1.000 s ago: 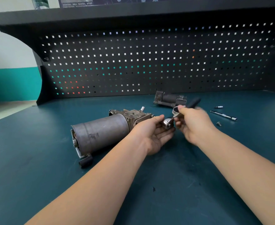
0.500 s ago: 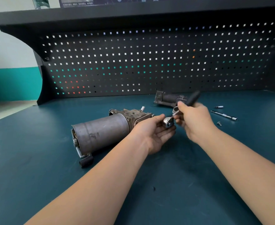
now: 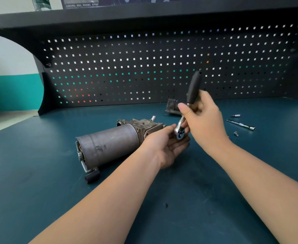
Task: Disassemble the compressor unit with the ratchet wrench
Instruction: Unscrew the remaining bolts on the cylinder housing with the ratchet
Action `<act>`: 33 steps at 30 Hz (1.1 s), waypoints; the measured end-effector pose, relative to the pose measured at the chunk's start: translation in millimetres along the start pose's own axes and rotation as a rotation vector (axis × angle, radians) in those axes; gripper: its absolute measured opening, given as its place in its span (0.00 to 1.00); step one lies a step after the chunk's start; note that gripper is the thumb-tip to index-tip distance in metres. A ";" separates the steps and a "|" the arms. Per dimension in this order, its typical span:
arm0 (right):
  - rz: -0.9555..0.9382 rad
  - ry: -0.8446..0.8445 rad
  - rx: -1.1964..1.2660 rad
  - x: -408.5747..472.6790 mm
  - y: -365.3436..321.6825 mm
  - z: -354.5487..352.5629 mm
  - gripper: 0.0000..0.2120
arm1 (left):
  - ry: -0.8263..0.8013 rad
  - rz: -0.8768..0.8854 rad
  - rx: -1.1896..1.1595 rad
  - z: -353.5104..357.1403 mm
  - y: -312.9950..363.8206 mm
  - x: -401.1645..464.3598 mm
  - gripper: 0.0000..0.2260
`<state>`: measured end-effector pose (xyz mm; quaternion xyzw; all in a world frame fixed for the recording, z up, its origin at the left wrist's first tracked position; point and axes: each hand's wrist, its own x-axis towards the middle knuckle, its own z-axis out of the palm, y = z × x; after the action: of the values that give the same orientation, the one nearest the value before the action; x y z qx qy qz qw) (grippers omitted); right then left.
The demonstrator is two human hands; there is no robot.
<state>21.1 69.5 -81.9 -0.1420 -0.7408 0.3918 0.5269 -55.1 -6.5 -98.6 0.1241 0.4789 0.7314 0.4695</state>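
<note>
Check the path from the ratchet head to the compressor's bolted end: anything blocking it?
Yes: the left hand lies cupped between the ratchet wrench head and the compressor unit housing, its fingers under the head. The right hand grips the wrench. Nothing else visible intervenes.

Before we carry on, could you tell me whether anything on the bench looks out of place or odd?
Nothing looks damaged or spilled. A loose bolt lies on the bench beside the extension bar and a small bit, and might roll away.
</note>
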 end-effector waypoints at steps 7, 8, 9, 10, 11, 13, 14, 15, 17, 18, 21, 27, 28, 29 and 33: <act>0.917 0.162 0.693 4.9 22.2 0.4 0.07 | 0.008 -0.021 0.010 3.1 -0.8 0.0 0.08; 0.907 0.167 0.706 5.2 22.4 1.2 0.07 | 0.008 -0.022 0.013 3.2 -1.2 0.1 0.08; 0.831 0.169 0.669 5.8 21.5 1.6 0.07 | 0.007 -0.022 0.013 3.4 -1.6 -0.1 0.08; 0.697 0.162 0.581 6.5 18.9 1.2 0.06 | 0.003 -0.022 0.013 3.7 -1.8 -0.5 0.09; 0.521 0.134 0.454 7.5 15.3 -0.2 0.05 | 0.001 -0.019 0.010 3.6 -1.8 -0.9 0.10; 0.177 0.037 0.200 8.1 7.0 -3.3 0.05 | -0.002 -0.011 0.002 3.5 -1.7 -1.6 0.10; 0.047 -0.022 0.115 6.5 3.2 -3.4 0.07 | -0.006 -0.008 -0.006 3.6 -1.3 -2.1 0.09; -0.054 -0.080 0.043 4.3 0.9 -2.5 0.11 | -0.011 -0.006 -0.017 3.4 -0.7 -2.6 0.09; -0.168 -0.157 -0.041 -1.1 -2.6 2.0 0.18 | -0.012 -0.001 -0.038 3.2 1.0 -3.5 0.08; -0.178 -0.156 -0.046 -2.6 -3.0 4.4 0.18 | -0.008 0.002 -0.045 3.2 1.8 -4.1 0.08; -0.028 -0.003 -0.013 1.0 2.9 4.5 0.09 | -0.001 0.010 -0.044 3.3 2.0 -4.6 0.07; 0.785 0.136 0.624 4.0 19.4 0.0 0.04 | 0.022 -0.010 -0.006 4.4 0.0 -4.4 0.08; 0.793 0.137 0.652 4.1 19.7 -0.7 0.04 | 0.025 -0.008 -0.004 4.8 -0.4 -4.3 0.07; 0.733 0.130 0.625 4.6 19.2 -1.4 0.04 | 0.030 -0.004 -0.003 5.1 -1.1 -4.1 0.07; 0.052 -0.030 0.122 5.1 5.1 -2.2 0.07 | 0.025 0.023 -0.039 7.1 -3.6 -4.4 0.07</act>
<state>20.0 77.0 -81.9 -0.1231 -0.7195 0.4517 0.5129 -46.3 -5.5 -96.7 0.1111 0.4690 0.7474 0.4573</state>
